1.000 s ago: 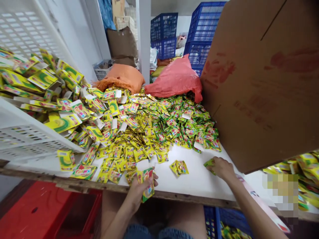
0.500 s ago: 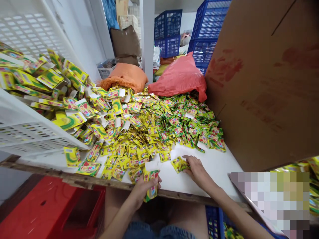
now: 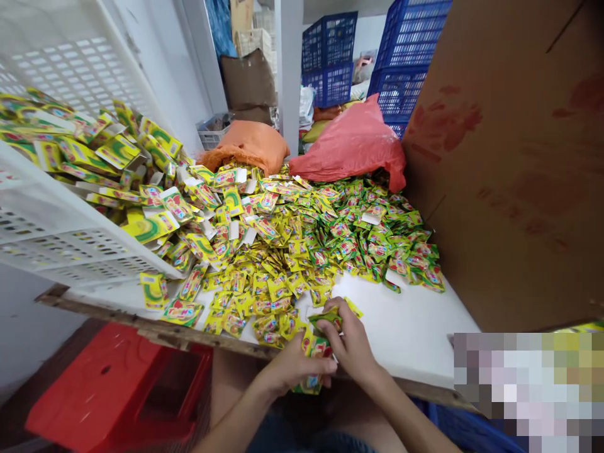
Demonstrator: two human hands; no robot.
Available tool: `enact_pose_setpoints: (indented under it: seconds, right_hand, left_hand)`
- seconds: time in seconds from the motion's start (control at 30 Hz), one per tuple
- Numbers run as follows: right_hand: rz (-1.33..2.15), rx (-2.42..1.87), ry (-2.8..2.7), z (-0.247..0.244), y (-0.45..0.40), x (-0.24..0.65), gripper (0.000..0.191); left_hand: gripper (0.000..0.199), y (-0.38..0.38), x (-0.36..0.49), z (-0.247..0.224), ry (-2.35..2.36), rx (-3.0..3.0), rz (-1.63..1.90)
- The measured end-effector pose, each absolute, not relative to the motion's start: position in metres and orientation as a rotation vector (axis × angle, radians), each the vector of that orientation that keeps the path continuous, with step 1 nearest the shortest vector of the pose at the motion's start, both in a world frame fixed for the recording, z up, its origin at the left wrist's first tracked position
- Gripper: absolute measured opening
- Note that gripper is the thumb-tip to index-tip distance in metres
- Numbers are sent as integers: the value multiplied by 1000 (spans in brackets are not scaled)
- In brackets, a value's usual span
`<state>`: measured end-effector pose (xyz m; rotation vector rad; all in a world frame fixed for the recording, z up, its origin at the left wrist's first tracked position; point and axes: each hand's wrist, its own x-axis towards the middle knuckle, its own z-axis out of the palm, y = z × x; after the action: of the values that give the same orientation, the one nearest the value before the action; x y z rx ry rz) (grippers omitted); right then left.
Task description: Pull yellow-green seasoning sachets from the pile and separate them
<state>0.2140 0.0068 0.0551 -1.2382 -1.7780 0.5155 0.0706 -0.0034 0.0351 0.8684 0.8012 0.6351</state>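
Near the table's front edge, my left hand (image 3: 290, 365) is closed round a small yellow-green printed box (image 3: 310, 385), held upright with its top end toward my right hand. My right hand (image 3: 352, 343) pinches a small green-yellow sachet (image 3: 329, 318) right above the box's top. Whether the sachet's lower end has entered the box is hidden by my fingers. Beyond my hands spreads a heap of yellow sachets (image 3: 278, 286), with green sachets (image 3: 377, 242) to its right. Several printed boxes (image 3: 177, 204) with white flaps lie at the heap's left.
A tipped white crate (image 3: 94, 242) spills boxes at the left. Orange (image 3: 250, 145) and red (image 3: 352, 148) sacks lie behind the heap. A large cardboard box (image 3: 509, 189) walls off the right. Blue crates (image 3: 328, 56) are stacked at the back; a red stool (image 3: 99, 384) stands below left.
My right hand has moved left and brought a sachet to the top of the box in my left hand. The view has shifted slightly left.
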Motion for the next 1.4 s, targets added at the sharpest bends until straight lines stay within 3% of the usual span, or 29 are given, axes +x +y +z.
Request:
enact_pose_setpoints:
  seconds: [0.13,0.47,0.63,0.73,0.97,1.2,1.4]
  right_hand:
    - [555,-1264,-2090,60,9,219,2]
    - [603,-1240,-2315,87,17,221,2]
    - [672,-1165,-2169,86,11,214,20]
    - [739,-1117,-2010,80,11,219,19]
    - [482,-1214,-2073,68,8,222,8]
    - [244,-1282,-2182,83,6,217,6]
    - [145,-1406,-2190,72,8,206,7]
  left_hand:
    - [51,-5,63,32,787,836,639]
    - [45,-3,64,27,710,880,624]
    - [38,3,61,25,677,894,644]
    - [38,8,57,25,623,907,634]
    - [48,15,55,14,812,1129,692]
    - [35,26,54,31,821,1276,676]
    - [41,28,53,30,821,1320,733]
